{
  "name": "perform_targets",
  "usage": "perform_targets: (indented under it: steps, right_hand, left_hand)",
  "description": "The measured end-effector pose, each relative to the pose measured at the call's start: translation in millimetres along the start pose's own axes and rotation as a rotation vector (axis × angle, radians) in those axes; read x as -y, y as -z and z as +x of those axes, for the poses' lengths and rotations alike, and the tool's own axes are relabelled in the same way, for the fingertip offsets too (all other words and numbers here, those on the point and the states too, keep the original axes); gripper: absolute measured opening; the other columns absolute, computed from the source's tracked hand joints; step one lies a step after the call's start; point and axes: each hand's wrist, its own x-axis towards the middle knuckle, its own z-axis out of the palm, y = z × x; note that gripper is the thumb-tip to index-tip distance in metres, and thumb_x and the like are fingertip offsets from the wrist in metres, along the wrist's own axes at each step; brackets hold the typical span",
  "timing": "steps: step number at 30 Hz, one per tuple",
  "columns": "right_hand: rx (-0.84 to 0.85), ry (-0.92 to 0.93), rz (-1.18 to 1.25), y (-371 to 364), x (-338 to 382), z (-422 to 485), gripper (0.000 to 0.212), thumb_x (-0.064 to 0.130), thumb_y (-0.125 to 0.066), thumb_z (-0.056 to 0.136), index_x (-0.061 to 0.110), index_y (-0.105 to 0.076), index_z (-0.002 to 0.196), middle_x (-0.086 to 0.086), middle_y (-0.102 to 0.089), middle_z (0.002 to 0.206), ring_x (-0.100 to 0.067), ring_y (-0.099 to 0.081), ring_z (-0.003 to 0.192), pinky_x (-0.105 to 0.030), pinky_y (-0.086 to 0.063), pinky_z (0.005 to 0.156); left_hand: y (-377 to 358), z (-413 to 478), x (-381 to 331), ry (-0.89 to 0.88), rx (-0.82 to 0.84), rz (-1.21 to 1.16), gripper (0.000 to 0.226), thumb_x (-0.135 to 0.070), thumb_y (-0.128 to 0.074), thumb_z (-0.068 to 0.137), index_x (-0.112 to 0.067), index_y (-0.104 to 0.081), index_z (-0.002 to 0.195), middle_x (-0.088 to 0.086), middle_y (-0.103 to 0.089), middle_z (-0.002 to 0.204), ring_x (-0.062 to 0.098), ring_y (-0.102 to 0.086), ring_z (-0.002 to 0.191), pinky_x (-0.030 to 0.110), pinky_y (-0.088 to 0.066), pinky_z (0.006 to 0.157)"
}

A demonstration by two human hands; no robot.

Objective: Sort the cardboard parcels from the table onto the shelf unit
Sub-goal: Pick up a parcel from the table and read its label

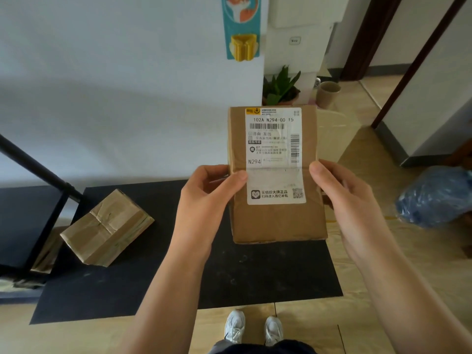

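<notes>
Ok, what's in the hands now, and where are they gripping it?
A labelled cardboard parcel, held above the table by both hands: left hand on its left edge, right hand on its right edge.

Brown cardboard parcel (pixel 277 221), white shipping label facing up, held upright mid-frame above black table (pixel 255 277). Second taped parcel (pixel 107 228) lying tilted lower left, near dark shelf unit (pixel 28 215); possibly another beneath.

A black tabletop (pixel 268 277) is shown, with one taped cardboard parcel (pixel 107 228) lying near its left edge.
</notes>
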Motion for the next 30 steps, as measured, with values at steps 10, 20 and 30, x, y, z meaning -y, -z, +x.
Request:
perform_targets:
  steps: [10,20,30]
  right_hand:
    - [0.006,0.076,0.046,6.9,15.0,-8.1,0.040,0.041,-0.062,0.083,0.026,-0.067,0.119,0.009,-0.076,0.107,-0.005,-0.069,0.103,-0.032,-0.051,0.090]
    - [0.008,0.090,0.058,13.7,13.5,-6.5,0.031,0.018,-0.058,0.093,0.027,-0.064,0.122,0.009,-0.075,0.108,-0.006,-0.068,0.105,-0.033,-0.050,0.091]
    - [0.050,0.064,0.021,18.1,10.9,-5.6,0.025,0.025,-0.059,0.093,0.032,-0.066,0.116,0.013,-0.075,0.105,0.001,-0.069,0.098,-0.024,-0.050,0.082]
  left_hand:
    - [2.1,-4.9,-14.6,-0.100,0.050,-0.046,0.034,-0.024,-0.075,0.082,-0.021,-0.064,0.115,-0.009,-0.077,0.103,0.009,-0.074,0.096,0.029,-0.060,0.081]
    - [-1.4,-8.0,-14.5,-0.151,0.081,-0.011,0.055,-0.021,-0.080,0.077,-0.028,-0.061,0.129,-0.011,-0.072,0.120,0.012,-0.069,0.112,0.039,-0.059,0.091]
    - [-6.4,-11.3,-10.6,-0.141,0.028,-0.009,0.046,-0.027,-0.077,0.079,-0.030,-0.065,0.124,-0.015,-0.075,0.111,0.004,-0.072,0.100,0.023,-0.061,0.076]
